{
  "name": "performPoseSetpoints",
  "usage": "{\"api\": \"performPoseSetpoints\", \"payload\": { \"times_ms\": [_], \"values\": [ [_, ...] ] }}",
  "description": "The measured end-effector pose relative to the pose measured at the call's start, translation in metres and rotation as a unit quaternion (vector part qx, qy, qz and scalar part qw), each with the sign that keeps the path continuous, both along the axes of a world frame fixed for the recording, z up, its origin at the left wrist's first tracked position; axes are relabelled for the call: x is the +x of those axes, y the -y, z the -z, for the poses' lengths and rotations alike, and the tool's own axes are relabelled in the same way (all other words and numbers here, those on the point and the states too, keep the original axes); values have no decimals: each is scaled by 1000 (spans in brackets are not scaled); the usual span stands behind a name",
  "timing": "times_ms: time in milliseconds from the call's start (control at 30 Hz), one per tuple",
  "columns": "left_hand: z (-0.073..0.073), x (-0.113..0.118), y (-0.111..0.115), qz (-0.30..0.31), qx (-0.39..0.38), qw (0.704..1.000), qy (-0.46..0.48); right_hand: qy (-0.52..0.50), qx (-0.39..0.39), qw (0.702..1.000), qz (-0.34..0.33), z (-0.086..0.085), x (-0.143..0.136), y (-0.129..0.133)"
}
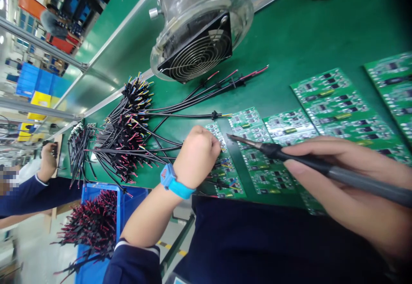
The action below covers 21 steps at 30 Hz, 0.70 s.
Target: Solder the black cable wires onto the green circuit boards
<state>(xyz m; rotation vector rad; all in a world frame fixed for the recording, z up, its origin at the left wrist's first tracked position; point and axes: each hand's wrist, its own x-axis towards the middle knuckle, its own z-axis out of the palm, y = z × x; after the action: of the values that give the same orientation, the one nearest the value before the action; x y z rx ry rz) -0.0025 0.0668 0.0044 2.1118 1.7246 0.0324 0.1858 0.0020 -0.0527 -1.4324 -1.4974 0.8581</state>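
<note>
My right hand [347,181] grips a soldering iron [305,161] by its dark handle. The iron's tip points left, over the gap between two columns of green circuit boards. My left hand [199,151], with a blue watch [175,183] on the wrist, is closed above the nearest left circuit board [230,174]. A black cable [161,150] runs into its grasp; the fingertips and the cable's end are mostly hidden. Coloured wire ends lie on that board below the hand. Right of it sits another circuit board panel [257,157], near the iron's tip.
A fume extractor fan [199,52] stands behind the boards. Bundles of black cables [125,133] lie at the left on the green table [277,47]. A blue bin [119,215] full of cables stands below the table edge. Another person's hand [48,161] is at far left.
</note>
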Motion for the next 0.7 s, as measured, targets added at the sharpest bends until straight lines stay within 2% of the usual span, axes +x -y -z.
{"api": "performPoseSetpoints", "payload": {
  "times_ms": [133,267,333,433,533,600,633,700],
  "values": [
    [-2,2,-1,4,-11,1000,-16,62,-18,996,57,6,2,3],
    [-2,1,-3,0,-31,999,-35,-33,-13,999,23,4,1,3],
    [-1,-2,-4,-3,-22,1000,-6,-83,-20,996,7,2,1,2],
    [1,-9,-3,-26,-3,998,55,-92,-23,995,34,4,3,2],
    [2,-13,-2,-39,-5,997,60,-83,-15,995,44,9,8,1],
    [3,-12,-6,-32,28,998,54,-69,-27,995,63,9,10,0],
    [4,-12,-9,-26,64,996,49,-71,-57,991,94,7,10,0],
    [8,-10,-21,5,150,988,33,-76,-70,988,118,3,9,-1]
  ]
}}
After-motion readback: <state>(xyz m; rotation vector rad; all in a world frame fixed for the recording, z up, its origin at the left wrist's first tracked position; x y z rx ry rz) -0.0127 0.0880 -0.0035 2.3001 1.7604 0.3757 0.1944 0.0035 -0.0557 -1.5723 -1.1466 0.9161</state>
